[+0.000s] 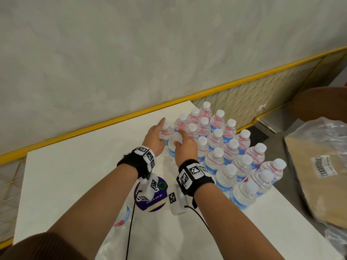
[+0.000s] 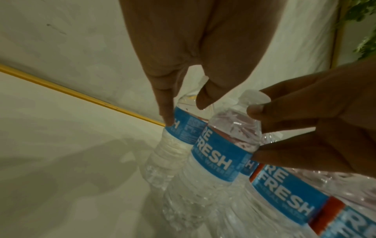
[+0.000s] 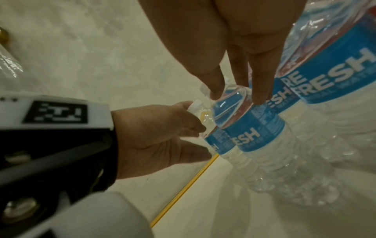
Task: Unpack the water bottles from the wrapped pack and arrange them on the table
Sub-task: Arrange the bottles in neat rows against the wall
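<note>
Several clear water bottles (image 1: 231,152) with white caps and blue labels stand in rows on the right half of the white table (image 1: 75,175). At the group's left end my left hand (image 1: 159,132) grips the shoulder of the far bottle (image 1: 166,131). In the left wrist view the left hand (image 2: 186,112) has finger and thumb either side of this bottle (image 2: 183,128). My right hand (image 1: 178,138) holds the neighbouring bottle (image 1: 172,147) by its cap and neck. The right hand (image 3: 238,98) pinches that bottle (image 3: 258,130) from above. Both bottles stand upright on the table.
Crumpled clear plastic wrap (image 1: 116,231) lies at the table's near edge. A purple round sticker (image 1: 150,196) is on the tabletop under my wrists. A yellow wire rail (image 1: 244,91) runs behind the table along the wall. A brown plastic-wrapped package (image 1: 319,175) lies to the right.
</note>
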`<act>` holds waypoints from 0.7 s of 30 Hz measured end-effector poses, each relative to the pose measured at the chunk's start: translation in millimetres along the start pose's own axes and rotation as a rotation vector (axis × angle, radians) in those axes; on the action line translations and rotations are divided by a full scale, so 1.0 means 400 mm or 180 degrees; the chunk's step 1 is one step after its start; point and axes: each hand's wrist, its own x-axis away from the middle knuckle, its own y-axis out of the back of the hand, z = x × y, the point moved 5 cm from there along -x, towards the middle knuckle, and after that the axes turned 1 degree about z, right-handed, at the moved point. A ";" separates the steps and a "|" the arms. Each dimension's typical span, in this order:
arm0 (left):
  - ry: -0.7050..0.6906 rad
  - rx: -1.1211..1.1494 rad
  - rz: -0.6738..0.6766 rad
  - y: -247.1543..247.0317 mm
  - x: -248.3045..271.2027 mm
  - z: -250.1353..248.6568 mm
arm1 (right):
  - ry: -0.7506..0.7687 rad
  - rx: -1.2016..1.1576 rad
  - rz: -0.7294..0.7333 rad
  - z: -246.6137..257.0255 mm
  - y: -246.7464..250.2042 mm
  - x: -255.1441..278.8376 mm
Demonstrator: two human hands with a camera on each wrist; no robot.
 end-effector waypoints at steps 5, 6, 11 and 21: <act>0.0462 0.0046 0.0314 -0.019 0.002 0.014 | 0.0006 0.0134 0.0041 -0.001 0.006 0.005; 0.0437 0.0094 0.0340 -0.023 -0.004 0.018 | -0.0001 0.0133 0.0051 0.000 0.006 0.004; 0.0410 0.0211 0.0296 -0.011 0.026 -0.015 | -0.0038 0.0070 0.0115 0.000 0.010 0.020; 0.0726 -0.0956 0.1115 0.038 0.158 -0.064 | -0.0056 -0.0271 0.0251 -0.019 0.066 0.154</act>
